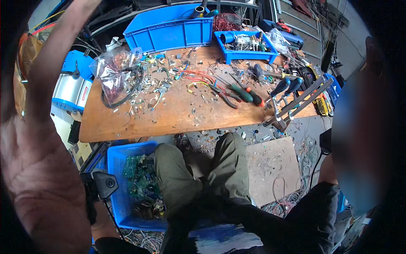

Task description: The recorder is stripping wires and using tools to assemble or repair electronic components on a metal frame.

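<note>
Wooden and worn, the workbench (177, 118) stretches across the middle of the view, littered with wire scraps and small metal bits. The left hand (40, 182) is raised very close to the camera at the left edge, palm open and facing the lens, with one finger stretching upward toward the top of the frame; it holds nothing and touches nothing. The right hand does not show, so its state cannot be told.

Below the left hand, on the floor, a blue crate (116, 186) holds green circuit boards (139, 178), just beside the person's knee in olive trousers (203, 173). A small black camera (105, 183) sits at the crate's left rim.

On the bench, a clear plastic bag (112, 72) of reddish wire lies at the left end, ringed by a black cable (131, 91). Screwdrivers (245, 92) with green and red handles lie near the middle, and pliers (224, 96) just beside them. Two blue bins stand at the far edge: a large bin (169, 31) and a smaller tray (247, 53) of parts. A metal frame (296, 106) leans at the bench's right end.
</note>
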Available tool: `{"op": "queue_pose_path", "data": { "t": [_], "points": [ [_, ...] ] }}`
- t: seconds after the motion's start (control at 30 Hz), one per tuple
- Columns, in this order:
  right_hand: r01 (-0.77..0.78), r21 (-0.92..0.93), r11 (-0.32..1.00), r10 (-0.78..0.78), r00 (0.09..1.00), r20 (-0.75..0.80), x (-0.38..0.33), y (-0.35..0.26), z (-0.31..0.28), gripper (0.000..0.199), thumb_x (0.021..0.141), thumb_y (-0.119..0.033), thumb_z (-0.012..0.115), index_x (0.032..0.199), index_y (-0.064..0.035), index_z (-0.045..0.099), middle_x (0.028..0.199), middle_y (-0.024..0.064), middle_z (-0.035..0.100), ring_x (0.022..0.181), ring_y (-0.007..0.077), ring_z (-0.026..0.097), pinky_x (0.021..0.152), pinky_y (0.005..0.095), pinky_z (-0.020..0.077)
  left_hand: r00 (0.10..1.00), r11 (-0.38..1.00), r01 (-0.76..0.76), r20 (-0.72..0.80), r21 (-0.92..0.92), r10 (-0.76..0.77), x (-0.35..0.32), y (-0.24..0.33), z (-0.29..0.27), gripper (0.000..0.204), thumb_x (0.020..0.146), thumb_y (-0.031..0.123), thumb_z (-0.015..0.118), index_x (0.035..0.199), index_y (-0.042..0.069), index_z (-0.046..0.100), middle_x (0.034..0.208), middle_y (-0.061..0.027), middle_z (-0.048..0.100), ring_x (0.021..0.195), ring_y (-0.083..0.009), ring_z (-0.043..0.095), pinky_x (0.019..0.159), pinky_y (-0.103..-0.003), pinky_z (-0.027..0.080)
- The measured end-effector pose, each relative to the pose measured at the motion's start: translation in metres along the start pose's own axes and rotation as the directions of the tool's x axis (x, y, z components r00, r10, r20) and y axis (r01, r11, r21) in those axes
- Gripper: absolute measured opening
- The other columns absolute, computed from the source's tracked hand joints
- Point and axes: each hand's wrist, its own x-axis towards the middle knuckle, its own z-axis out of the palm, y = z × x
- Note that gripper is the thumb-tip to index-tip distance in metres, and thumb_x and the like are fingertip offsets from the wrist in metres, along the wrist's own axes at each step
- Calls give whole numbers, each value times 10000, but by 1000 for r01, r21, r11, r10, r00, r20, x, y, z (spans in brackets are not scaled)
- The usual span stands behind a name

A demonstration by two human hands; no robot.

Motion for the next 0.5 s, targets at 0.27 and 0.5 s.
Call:
{"op": "queue_pose_path", "data": {
  "t": [0.27,0.5],
  "points": [
    [-61,27,998,64,991,-120,-25,21,-23,720,1012,-473,573,1522,27,476,1374,267,584,1269,367,568,1124,506,430,1000,970,29,13,-241,-27,-110,46,-73,724,1120,397,367,1644,-88,248,1674,-283,376,1566,-411,361,1306,-613,274],
    [-132,57,990,140,977,-164,-32,34,-22,714,1011,-466,575,1521,24,476,1371,270,585,1266,369,568,1116,508,434,996,901,75,-11,-427,-88,-76,28,-28,721,1121,405,362,1644,-81,258,1669,-282,387,1559,-405,379,1306,-623,267]
  ]
}}
